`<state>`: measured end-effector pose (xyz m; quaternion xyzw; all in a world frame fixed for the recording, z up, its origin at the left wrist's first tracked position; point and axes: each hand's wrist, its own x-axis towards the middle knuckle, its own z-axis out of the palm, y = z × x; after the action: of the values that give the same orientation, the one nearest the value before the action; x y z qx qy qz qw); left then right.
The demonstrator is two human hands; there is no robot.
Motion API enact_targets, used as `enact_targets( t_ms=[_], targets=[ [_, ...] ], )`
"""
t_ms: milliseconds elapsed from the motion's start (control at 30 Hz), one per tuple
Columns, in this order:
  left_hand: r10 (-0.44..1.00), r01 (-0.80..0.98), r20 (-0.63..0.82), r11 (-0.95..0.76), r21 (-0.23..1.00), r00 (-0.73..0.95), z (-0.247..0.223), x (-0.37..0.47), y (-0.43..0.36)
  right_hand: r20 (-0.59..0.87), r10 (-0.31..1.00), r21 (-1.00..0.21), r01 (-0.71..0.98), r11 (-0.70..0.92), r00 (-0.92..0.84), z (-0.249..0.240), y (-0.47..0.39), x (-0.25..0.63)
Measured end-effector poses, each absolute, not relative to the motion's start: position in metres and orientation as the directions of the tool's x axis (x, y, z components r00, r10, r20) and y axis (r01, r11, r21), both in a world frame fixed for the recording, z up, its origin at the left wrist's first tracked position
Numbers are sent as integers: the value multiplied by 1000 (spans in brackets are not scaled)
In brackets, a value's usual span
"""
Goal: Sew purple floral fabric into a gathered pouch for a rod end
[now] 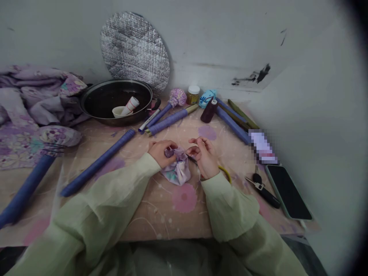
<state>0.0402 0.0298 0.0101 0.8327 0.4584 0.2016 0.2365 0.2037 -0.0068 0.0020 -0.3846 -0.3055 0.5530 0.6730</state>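
My left hand [162, 153] is closed on a gathered piece of lilac floral cloth [180, 173], which bunches up at the top and hangs in folds onto the table. To its right, my right hand [207, 158] is raised with thumb and fingers pinched together. Whatever is between those fingertips is too fine to make out. Partly hidden under the right hand lies a pair of scissors with a yellow handle [225, 172]; a dark blade tip points toward the cloth.
Blue-wrapped sticks [99, 163] lie left and behind. A black pan [115, 122] holds a small cup. A thread cone [208, 112], a jar [193, 96] and a marker [148, 120] stand or lie at the back. Keys [263, 188] and phones [289, 191] lie right.
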Motion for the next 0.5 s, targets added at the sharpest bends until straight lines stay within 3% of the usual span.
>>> enact_targets(
  t_ms=[333, 500],
  targets=[
    [880, 731, -8, -390, 561, 475, 20, 45, 32, -5, 979, -860, -500, 101, 206, 1, -6, 205],
    [877, 724, 14, -405, 559, 480, 15, 45, 33, -6, 977, -856, -506, 106, 214, 4, -7, 206]
  ],
)
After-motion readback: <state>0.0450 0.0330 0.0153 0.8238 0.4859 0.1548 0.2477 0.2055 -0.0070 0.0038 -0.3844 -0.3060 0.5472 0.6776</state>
